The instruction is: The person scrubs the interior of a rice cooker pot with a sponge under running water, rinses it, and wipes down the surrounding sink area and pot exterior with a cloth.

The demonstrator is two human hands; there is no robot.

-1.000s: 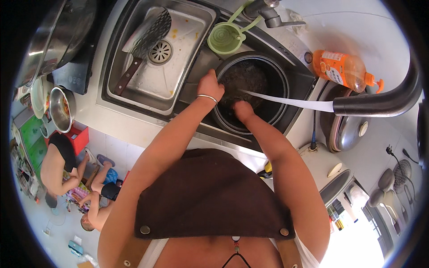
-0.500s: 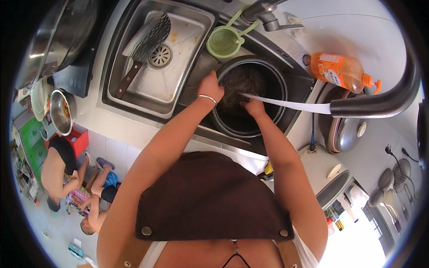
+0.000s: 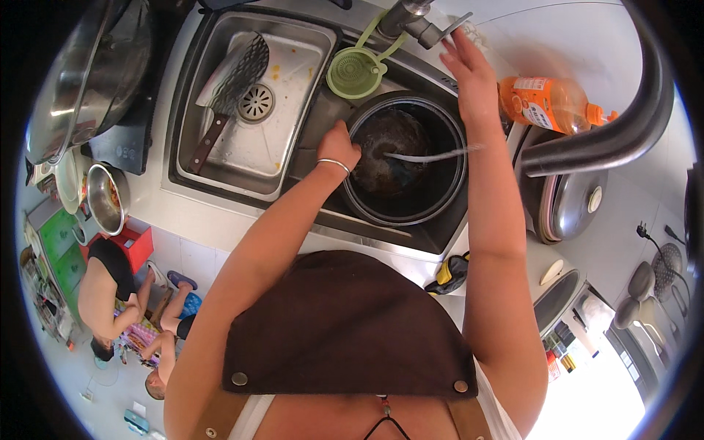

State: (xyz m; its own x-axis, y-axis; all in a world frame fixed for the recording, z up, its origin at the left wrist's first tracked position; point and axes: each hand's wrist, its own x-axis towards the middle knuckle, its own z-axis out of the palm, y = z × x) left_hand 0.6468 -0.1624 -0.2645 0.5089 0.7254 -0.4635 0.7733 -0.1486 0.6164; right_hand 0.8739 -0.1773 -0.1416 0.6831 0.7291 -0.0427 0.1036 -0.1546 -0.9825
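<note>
Two bare hands work at a black pot and a tap. The left hand (image 3: 339, 147) is clamped on the left rim of the black pot (image 3: 449, 172), thumb and fingers closed over the edge. The pot stands upright on the dark metal section (image 3: 321, 117) to the right of the sink basin (image 3: 295, 95), with murky water inside. A thin stream of water (image 3: 425, 158) falls into it from the right, where a thick dark spout (image 3: 587, 155) curves in beyond the right forearm. The right hand (image 3: 473, 73) reaches far past the pot, its fingers straight and apart, fingertips at the tap lever (image 3: 457, 27); it is not wrapped around it. On the far left of the pot, a light green strainer (image 3: 356, 73) lies just beside the rim. In the basin a broad cleaver (image 3: 235, 81) lies slantwise, its handle (image 3: 209, 139) toward the near left. Far right, an orange bottle (image 3: 539, 103) with a pump rests on its side, and a metal lid (image 3: 579, 205) leans nearer. Left of the basin, a steel bowl (image 3: 99, 202) sits near the edge of the tabletop (image 3: 213, 220).
</note>
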